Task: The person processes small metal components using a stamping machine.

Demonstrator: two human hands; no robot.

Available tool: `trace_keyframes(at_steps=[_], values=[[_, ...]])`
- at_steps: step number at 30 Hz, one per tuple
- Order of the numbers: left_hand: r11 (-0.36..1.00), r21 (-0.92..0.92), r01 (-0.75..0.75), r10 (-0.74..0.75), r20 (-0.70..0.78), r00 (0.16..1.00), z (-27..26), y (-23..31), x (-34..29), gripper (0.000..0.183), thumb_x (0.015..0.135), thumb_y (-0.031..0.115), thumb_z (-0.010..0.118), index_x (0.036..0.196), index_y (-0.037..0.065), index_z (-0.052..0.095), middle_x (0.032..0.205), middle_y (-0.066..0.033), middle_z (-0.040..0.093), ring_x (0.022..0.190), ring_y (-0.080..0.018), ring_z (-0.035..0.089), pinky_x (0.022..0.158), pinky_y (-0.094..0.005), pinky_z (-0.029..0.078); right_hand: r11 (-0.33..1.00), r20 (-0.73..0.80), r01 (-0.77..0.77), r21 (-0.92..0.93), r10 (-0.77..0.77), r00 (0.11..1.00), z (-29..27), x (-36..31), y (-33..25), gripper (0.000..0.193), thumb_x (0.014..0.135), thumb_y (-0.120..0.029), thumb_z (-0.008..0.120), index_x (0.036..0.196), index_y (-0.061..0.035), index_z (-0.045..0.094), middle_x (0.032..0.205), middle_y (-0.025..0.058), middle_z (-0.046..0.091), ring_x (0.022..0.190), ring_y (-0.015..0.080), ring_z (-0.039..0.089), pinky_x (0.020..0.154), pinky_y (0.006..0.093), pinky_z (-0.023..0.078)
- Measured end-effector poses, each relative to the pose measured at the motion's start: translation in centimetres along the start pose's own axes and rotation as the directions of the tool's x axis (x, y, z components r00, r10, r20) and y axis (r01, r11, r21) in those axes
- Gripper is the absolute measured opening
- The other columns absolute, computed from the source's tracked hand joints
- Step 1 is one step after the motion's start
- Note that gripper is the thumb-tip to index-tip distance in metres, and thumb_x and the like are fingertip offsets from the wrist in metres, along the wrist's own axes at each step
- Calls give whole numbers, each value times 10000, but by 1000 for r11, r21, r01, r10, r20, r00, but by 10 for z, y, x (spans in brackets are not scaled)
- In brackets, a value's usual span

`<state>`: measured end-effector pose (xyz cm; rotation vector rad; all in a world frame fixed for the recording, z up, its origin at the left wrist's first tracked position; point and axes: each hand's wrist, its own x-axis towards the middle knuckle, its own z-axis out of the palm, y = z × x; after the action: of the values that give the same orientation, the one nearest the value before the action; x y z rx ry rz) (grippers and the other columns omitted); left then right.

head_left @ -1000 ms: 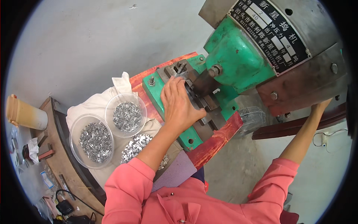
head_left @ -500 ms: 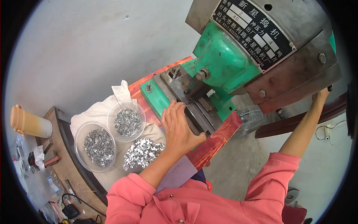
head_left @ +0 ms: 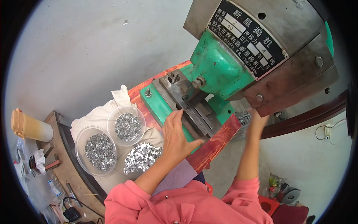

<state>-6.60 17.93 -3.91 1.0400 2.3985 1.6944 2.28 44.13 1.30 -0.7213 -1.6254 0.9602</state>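
Observation:
My left hand (head_left: 174, 136) lies along the near side of the steel die block (head_left: 201, 119), thumb stretched out to the right and fingers extended. Its fingertips are at the die's edge, below the punch (head_left: 192, 93) of the green press (head_left: 223, 67). I see nothing held in it. My right hand (head_left: 258, 122) is smeared by motion beside the right end of the red-stained wooden board (head_left: 216, 143). A grey wire basket or rack (head_left: 243, 117) is next to it, partly hidden. The right fingers cannot be made out.
Two clear round tubs (head_left: 96, 151) of small metal pieces stand on a pale cloth (head_left: 93, 112), with a pile of shiny metal bits (head_left: 142, 157) beside them. A side table at left carries a tumbler (head_left: 31, 125) and clutter. A wall rises behind the press.
My right hand has come down and left from the press's far right side, by a dark handle end, to the board's right end. My left hand stays by the die, shifted only slightly.

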Motion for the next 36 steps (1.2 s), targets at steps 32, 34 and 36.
trace_keyframes(at_steps=[32, 34, 36], values=[[903, -347, 254, -143, 314, 939, -55, 21, -43, 372, 871, 89, 710, 1222, 14, 613, 1041, -150, 613, 917, -273, 681, 788, -347, 553, 716, 812, 638, -283, -175, 557, -12, -102, -28, 341, 839, -271, 773, 773, -43, 528, 688, 139, 550, 596, 370, 579, 509, 430, 435], [894, -348, 281, -180, 294, 939, -63, 24, -51, 314, 897, 85, 686, 1194, 3, 627, 1020, -143, 635, 912, -258, 702, 780, -336, 559, 727, 780, 619, -297, -189, 596, -31, -104, -33, 294, 852, -240, 747, 774, -45, 542, 687, 136, 555, 577, 358, 569, 508, 424, 433], [776, -515, 363, -176, 376, 910, -73, 26, -58, 349, 914, -2, 648, 1261, 10, 608, 1112, -129, 620, 1007, -197, 671, 883, -324, 546, 854, 730, 425, -299, -82, 678, -57, -106, -49, 315, 872, -308, 703, 765, -48, 560, 656, 132, 561, 535, 329, 564, 495, 397, 427]])
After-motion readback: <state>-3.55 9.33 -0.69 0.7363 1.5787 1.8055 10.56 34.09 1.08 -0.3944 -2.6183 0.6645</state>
